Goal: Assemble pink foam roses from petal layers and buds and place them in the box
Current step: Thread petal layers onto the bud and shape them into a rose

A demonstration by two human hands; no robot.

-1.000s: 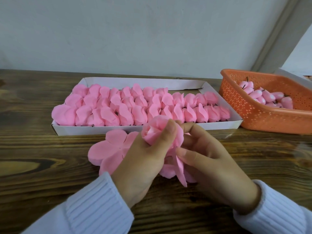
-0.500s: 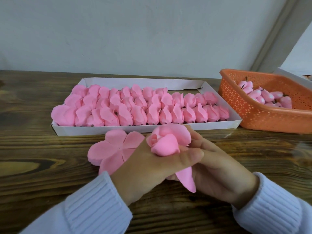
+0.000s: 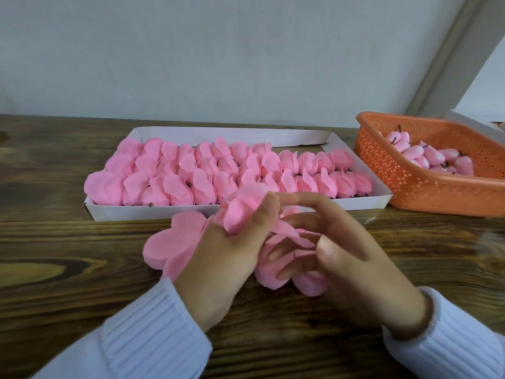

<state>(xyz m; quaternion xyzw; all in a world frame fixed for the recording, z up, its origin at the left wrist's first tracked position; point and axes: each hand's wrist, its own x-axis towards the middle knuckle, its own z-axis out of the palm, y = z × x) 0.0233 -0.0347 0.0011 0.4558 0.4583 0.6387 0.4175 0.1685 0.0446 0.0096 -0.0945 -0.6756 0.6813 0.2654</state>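
Observation:
My left hand (image 3: 232, 255) grips a pink foam rose (image 3: 243, 206) just in front of the white box (image 3: 153, 212), thumb pressed on its wrapped petals. Under and beside it, my right hand (image 3: 347, 250) has its fingers spread among the rose's loose lower petals (image 3: 278, 272), which hang toward the table. A flat stack of pink petal layers (image 3: 169, 242) lies on the table left of my left hand. The white box holds several rows of finished pink roses (image 3: 218, 170).
An orange perforated basket (image 3: 396, 170) at the right holds several pink buds (image 3: 429, 157) with dark stems. A white box edge (image 3: 475, 124) shows behind it. The wooden table (image 3: 54, 242) runs to a grey wall at the back.
My left hand has turned the rose and its thumb now presses higher on the petals. My right hand's fingers have opened out among the lower petals, which now fan downward.

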